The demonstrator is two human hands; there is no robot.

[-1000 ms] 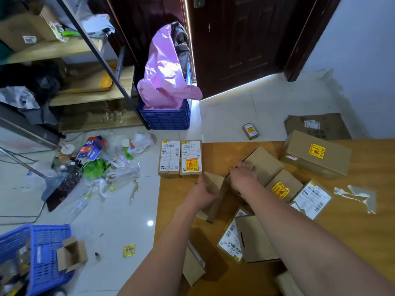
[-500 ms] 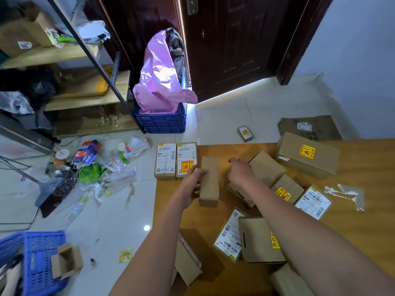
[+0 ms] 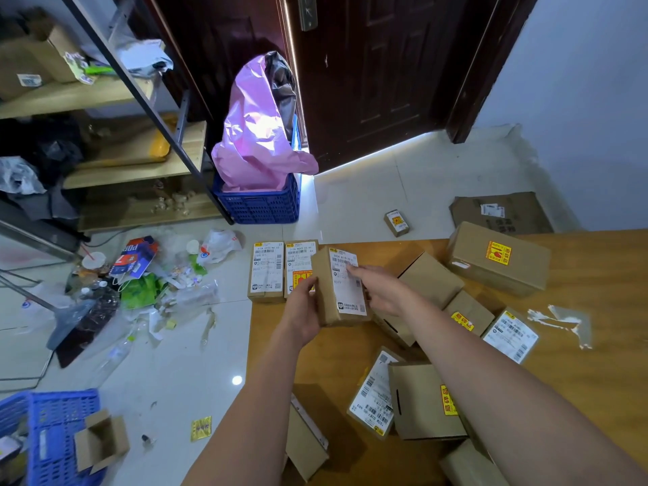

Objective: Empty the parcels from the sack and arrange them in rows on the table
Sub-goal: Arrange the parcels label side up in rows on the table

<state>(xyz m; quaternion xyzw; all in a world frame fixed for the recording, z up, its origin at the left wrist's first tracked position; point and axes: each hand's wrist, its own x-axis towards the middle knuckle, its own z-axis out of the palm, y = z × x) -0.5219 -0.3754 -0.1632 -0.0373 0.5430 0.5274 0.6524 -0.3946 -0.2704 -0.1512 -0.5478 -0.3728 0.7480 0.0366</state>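
My left hand (image 3: 304, 312) grips a small cardboard parcel (image 3: 338, 286) by its left side and holds it tilted above the wooden table (image 3: 596, 331), label up. My right hand (image 3: 377, 287) touches the parcel's label from the right with fingers extended. Two labelled parcels (image 3: 266, 270) (image 3: 298, 256) lie side by side at the table's far left corner, just beyond the held one. Several more parcels are scattered over the table, including a large box (image 3: 499, 257) at the back and a plain box (image 3: 431, 284) behind my right hand.
A small parcel (image 3: 396, 222) and a flattened carton (image 3: 501, 212) lie on the floor beyond the table. A blue crate with a pink bag (image 3: 259, 135) stands by the door. Rubbish (image 3: 140, 275) litters the floor at left, near shelving (image 3: 105, 135) and another blue crate (image 3: 52, 433).
The parcel was picked out of the pile, turned label up and carried toward the two parcels at the table's far left corner. My right hand moved onto its label.
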